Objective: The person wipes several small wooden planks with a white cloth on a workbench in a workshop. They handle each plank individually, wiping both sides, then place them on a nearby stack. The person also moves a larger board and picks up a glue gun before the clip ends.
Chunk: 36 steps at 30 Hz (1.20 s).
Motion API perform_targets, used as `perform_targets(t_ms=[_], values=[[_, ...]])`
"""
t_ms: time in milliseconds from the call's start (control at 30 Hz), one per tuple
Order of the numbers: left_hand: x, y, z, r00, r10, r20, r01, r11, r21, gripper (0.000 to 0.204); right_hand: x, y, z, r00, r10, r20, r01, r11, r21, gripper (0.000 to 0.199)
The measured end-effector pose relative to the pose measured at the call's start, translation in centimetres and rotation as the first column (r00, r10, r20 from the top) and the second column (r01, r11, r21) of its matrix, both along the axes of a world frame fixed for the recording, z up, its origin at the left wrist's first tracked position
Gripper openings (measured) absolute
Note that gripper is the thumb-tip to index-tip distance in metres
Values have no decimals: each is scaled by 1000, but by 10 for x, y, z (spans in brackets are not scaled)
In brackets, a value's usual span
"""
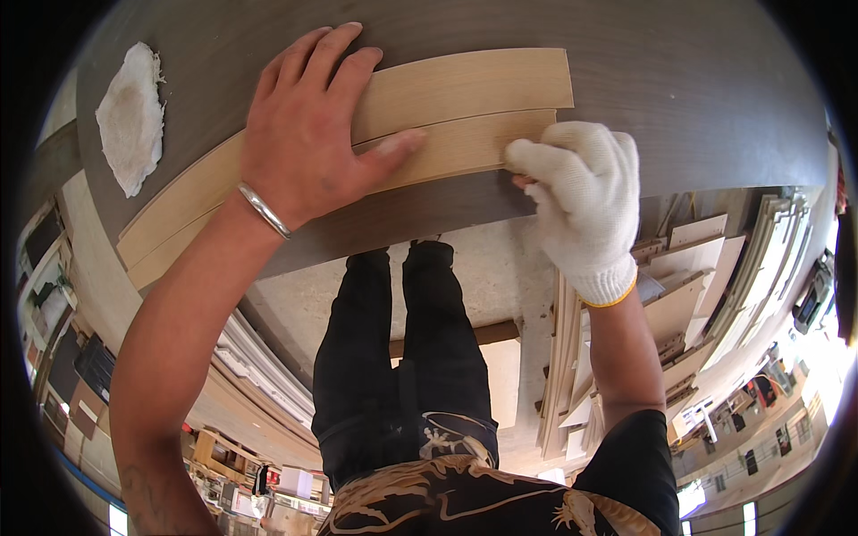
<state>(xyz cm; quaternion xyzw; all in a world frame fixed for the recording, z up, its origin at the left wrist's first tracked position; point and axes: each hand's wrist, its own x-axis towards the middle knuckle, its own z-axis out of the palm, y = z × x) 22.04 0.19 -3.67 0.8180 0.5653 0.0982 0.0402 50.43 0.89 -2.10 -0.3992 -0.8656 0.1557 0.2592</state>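
Two long light-wood strips lie side by side on a dark wood-grain tabletop. The far strip reaches a little further right than the near strip. My bare left hand, with a silver bracelet at the wrist, lies across both strips with its fingers spread. My right hand wears a white knit glove and is closed at the near strip's right end, thumb and fingers pinched together. Whatever it may hold is hidden by the glove.
A crumpled white cloth pad lies at the table's left end. Stacked boards lean below the table on the right, and long panels lie below on the left. My legs stand on the concrete floor against the table's near edge.
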Motion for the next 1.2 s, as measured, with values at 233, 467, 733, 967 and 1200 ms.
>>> perform_targets(t_ms=[233,467,733,967,1200], values=[[0,-2,-2,1000,7,17,-7,1000,6,69,-5,-4,-3,997,-15,77,14,1000,19,33],[0,-1,-2,1000,4,14,-4,1000,10,69,-13,-8,0,980,125,155,-123,992,-23,32],[1,-1,-2,1000,-2,14,2,1000,15,69,-5,-1,0,996,-27,88,23,999,45,31],[-1,0,-4,1000,-3,20,3,1000,12,70,-4,-33,8,989,126,71,-118,987,-113,37],[0,1,-4,1000,0,23,-1,999,34,74,28,-27,29,815,-580,-24,325,490,-809,34]])
